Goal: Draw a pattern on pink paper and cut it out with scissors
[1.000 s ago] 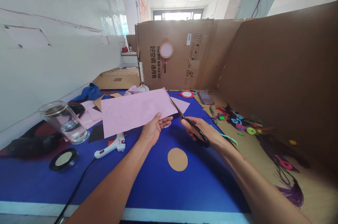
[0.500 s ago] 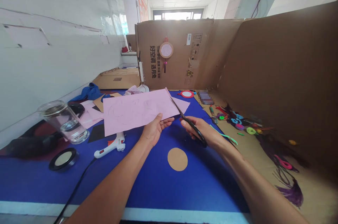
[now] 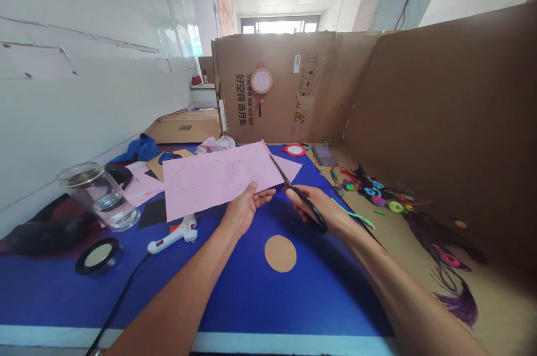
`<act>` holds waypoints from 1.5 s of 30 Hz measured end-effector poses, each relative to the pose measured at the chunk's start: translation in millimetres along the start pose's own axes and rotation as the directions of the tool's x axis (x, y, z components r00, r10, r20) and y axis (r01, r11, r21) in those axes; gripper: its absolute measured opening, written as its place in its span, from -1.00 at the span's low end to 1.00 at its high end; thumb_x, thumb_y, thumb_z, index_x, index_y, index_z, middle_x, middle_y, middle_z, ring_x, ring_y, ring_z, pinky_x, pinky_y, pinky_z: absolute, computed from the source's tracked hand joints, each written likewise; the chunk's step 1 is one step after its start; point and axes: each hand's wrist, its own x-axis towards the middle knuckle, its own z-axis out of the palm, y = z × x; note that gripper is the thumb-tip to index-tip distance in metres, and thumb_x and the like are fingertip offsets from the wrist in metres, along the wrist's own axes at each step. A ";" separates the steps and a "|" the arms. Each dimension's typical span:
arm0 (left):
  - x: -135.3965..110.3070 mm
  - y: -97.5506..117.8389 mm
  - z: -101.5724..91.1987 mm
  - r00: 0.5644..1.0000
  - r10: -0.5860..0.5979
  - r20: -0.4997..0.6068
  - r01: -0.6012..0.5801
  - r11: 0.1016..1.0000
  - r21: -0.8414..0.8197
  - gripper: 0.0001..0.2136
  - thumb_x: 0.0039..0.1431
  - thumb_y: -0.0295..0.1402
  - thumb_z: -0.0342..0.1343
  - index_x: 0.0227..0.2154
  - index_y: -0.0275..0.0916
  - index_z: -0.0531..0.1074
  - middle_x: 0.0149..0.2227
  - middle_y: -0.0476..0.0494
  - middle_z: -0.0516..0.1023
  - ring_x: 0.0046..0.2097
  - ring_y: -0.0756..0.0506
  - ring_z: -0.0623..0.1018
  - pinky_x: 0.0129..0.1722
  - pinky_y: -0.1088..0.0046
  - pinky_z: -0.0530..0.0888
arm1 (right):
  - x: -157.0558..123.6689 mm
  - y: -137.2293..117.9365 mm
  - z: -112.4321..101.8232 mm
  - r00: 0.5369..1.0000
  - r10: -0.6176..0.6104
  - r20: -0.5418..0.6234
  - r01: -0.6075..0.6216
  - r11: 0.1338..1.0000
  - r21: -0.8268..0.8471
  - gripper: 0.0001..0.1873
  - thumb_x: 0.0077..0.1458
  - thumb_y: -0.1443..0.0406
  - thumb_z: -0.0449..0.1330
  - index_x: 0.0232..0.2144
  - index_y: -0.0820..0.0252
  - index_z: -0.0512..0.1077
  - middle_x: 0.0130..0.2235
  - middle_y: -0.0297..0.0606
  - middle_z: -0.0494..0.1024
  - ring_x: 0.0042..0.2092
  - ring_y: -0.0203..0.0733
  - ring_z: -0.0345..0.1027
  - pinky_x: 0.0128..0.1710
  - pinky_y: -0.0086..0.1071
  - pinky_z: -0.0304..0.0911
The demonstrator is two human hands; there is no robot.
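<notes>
Pink paper sheet, faint curved outlines drawn on it, held in the air over the middle of the blue bench.
Left hand: pinches the sheet's near edge, thumb on top, fingers curled beneath.
Right hand: closed through the handles of the black scissors, blades lying along the sheet's right edge.
Cardboard box, at the far edge: black Chinese print including "好空调", a yellow warning triangle, handling symbols and a white barcode sticker.
Brown paper disc: lies flat towards the near edge.
</notes>
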 end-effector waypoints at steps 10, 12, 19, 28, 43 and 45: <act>3.2 -3.5 -5.3 0.998 0.001 0.062 0.000 1.000 -0.015 -0.91 0.51 -0.49 0.14 -0.07 -0.39 0.53 -0.25 -0.31 0.77 -0.23 -0.15 0.80 -0.18 0.41 0.70 | -3.5 -10.1 1.2 1.000 0.010 0.019 -0.011 0.999 0.032 -0.27 -0.08 -0.33 0.49 -0.28 0.13 0.45 -0.44 -0.43 0.37 -0.45 -0.32 0.25 -0.47 -0.42 0.26; 3.8 -4.3 -5.6 0.998 -0.003 0.062 0.004 1.000 -0.015 -0.89 0.52 -0.49 0.11 -0.07 -0.39 0.53 -0.26 -0.29 0.77 -0.23 -0.15 0.80 -0.19 0.41 0.70 | -3.0 -8.9 0.4 1.000 -0.002 0.013 0.002 1.000 0.013 -0.28 -0.04 -0.35 0.45 -0.31 0.12 0.42 -0.45 -0.43 0.38 -0.49 -0.33 0.23 -0.51 -0.43 0.22; 3.7 -3.8 -5.3 0.998 0.009 0.055 -0.009 1.000 0.000 -0.86 0.53 -0.48 0.10 -0.04 -0.41 0.53 -0.21 -0.36 0.78 -0.22 -0.17 0.80 -0.19 0.39 0.69 | -1.6 -2.1 -1.5 1.000 -0.014 -0.006 0.014 1.000 0.028 -0.28 0.04 -0.37 0.38 -0.36 0.11 0.35 -0.48 -0.44 0.38 -0.56 -0.37 0.17 -0.60 -0.44 0.10; 1.7 -5.5 -5.7 0.998 -0.011 0.067 0.011 1.000 0.011 -0.86 0.51 -0.48 0.13 -0.10 -0.42 0.57 -0.19 -0.37 0.78 -0.22 -0.16 0.79 -0.18 0.37 0.69 | -1.4 -4.3 -3.1 1.000 -0.003 0.008 0.002 0.999 0.035 -0.32 0.03 -0.31 0.43 -0.34 0.12 0.39 -0.46 -0.42 0.41 -0.51 -0.34 0.22 -0.54 -0.42 0.16; -1.1 -7.0 -1.1 0.998 -0.025 0.050 0.024 0.999 0.027 -0.80 0.54 -0.49 0.07 -0.13 -0.44 0.59 -0.23 -0.37 0.77 -0.23 -0.16 0.78 -0.19 0.38 0.67 | -1.2 -1.6 1.2 1.000 -0.012 -0.016 0.014 0.996 0.087 -0.32 0.05 -0.32 0.41 -0.34 0.13 0.40 -0.45 -0.42 0.40 -0.52 -0.36 0.21 -0.56 -0.45 0.15; -1.1 -7.0 -1.4 0.998 -0.020 0.054 0.019 1.000 0.023 -0.80 0.54 -0.49 0.07 -0.13 -0.44 0.59 -0.22 -0.37 0.77 -0.22 -0.17 0.78 -0.18 0.37 0.67 | -2.1 -4.0 1.2 1.000 0.001 -0.014 0.000 0.996 0.084 -0.32 0.02 -0.32 0.44 -0.34 0.13 0.40 -0.46 -0.43 0.39 -0.52 -0.36 0.20 -0.57 -0.45 0.14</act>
